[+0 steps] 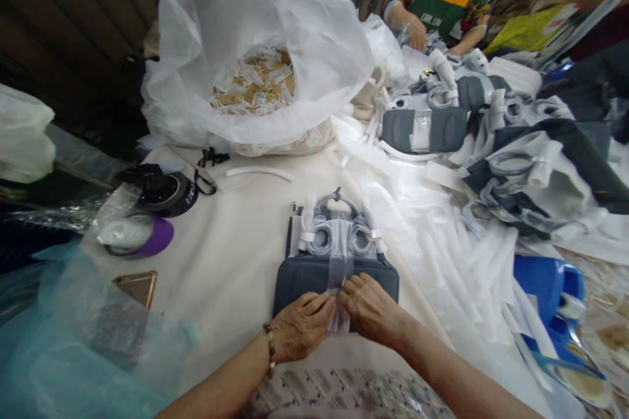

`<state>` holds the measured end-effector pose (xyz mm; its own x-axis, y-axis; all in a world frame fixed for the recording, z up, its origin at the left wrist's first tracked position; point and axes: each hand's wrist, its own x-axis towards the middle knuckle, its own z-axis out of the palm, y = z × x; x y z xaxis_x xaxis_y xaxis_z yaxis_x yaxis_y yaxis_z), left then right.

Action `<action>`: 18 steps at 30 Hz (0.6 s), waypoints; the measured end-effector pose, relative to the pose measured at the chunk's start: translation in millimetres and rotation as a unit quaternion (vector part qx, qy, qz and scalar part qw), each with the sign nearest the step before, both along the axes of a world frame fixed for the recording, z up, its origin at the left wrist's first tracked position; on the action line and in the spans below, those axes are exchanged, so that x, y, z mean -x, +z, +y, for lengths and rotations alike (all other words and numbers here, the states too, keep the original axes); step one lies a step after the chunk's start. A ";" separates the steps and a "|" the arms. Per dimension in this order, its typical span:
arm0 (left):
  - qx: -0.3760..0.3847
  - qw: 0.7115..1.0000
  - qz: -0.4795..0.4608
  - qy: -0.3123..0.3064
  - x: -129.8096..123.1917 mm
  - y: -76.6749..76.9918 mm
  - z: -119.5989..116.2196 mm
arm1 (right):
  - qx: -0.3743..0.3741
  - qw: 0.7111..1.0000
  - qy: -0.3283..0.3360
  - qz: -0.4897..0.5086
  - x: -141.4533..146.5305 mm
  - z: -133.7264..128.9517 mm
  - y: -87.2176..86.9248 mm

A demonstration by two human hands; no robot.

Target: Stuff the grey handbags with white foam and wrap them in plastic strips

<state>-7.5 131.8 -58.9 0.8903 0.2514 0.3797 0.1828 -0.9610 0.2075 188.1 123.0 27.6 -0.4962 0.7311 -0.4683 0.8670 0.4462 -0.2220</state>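
A dark grey bag (299, 278) lies on the pale table in front of me, its foam-wrapped handles pointing away. Clear plastic (340, 242) runs down its middle, between two wrapped coils (322, 237). With fingers pinched together, my left hand (304, 324) grips the plastic's lower part from the left. My right hand (371, 308) is closed on the same plastic from the right, its knuckles bent over the bag's front. The two hands almost meet. Whether the plastic is a strip or a small pouch, I cannot tell.
Behind stands a large white sack (196, 91) of small brown tags. Purple-cored tape (157, 236), a black roll (179, 193) and a phone (140, 288) lie left. White foam strips (457, 262) and similar grey bags (425, 127) fill the right. A co-worker's hands (415, 31) work at the back.
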 end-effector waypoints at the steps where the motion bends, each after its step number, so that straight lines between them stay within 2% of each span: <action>1: -0.001 1.000 -0.002 -0.003 0.5 -0.8 0.2 | 0.003 1.000 0.009 -0.009 2.0 6.4 -1.1; 7: -0.005 1.000 0.002 -0.012 2.1 0.3 2.2 | 0.033 0.998 0.016 -0.059 16.1 26.1 -1.4; 12: -0.006 1.000 0.026 -0.016 3.1 2.7 3.6 | 0.066 0.992 -0.022 -0.106 21.9 33.3 3.2; 18: 0.003 0.999 0.038 -0.024 3.9 1.4 3.9 | 0.072 0.989 -0.057 -0.112 20.3 35.2 5.2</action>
<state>-11.4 135.7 -57.5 0.9278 0.2087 0.3092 0.1510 -0.9680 0.2003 167.9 158.2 32.9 -0.2866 0.6936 -0.6609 0.9443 0.3208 -0.0729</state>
